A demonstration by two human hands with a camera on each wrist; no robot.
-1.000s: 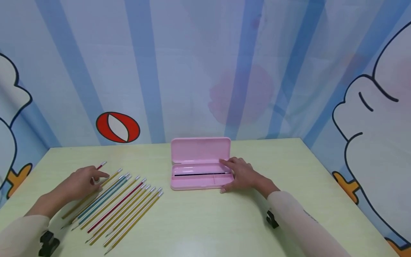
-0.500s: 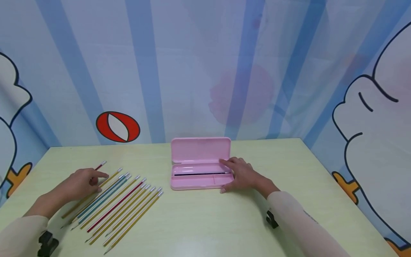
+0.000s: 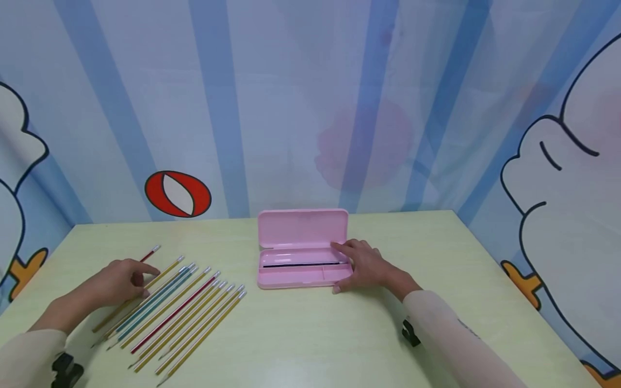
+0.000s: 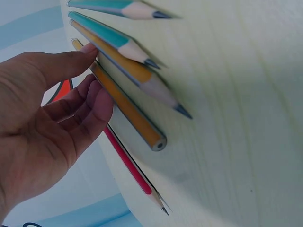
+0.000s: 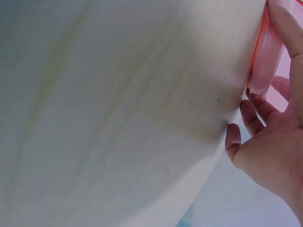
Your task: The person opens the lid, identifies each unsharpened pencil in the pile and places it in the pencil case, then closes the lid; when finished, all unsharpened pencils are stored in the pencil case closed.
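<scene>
My left hand [image 3: 114, 280] is low over the left end of a row of pencils. In the left wrist view its thumb and fingers straddle a yellow unsharpened pencil [image 4: 130, 111], with a gap between them. A red pencil [image 4: 127, 161] lies beyond the fingers, partly hidden by the hand. Sharpened yellow [image 4: 125, 59] and teal [image 4: 106, 29] pencils lie on the thumb side. To the right stands a pink pencil case [image 3: 291, 277], lid [image 3: 301, 228] raised. My right hand [image 3: 367, 264] holds its right end, thumb at the front and index finger reaching toward the lid.
Several more yellow pencils [image 3: 204, 334] and a second red pencil [image 3: 177, 310] lie slanted on the pale table [image 3: 310, 345]. A thin dark strip [image 3: 301, 264] runs along the inside of the case. Behind the table hangs a blue striped cloth [image 3: 291, 108].
My left hand has shifted slightly toward me and left along the pencil, and the gap between thumb and index finger has widened. The right hand and case have stayed in place.
</scene>
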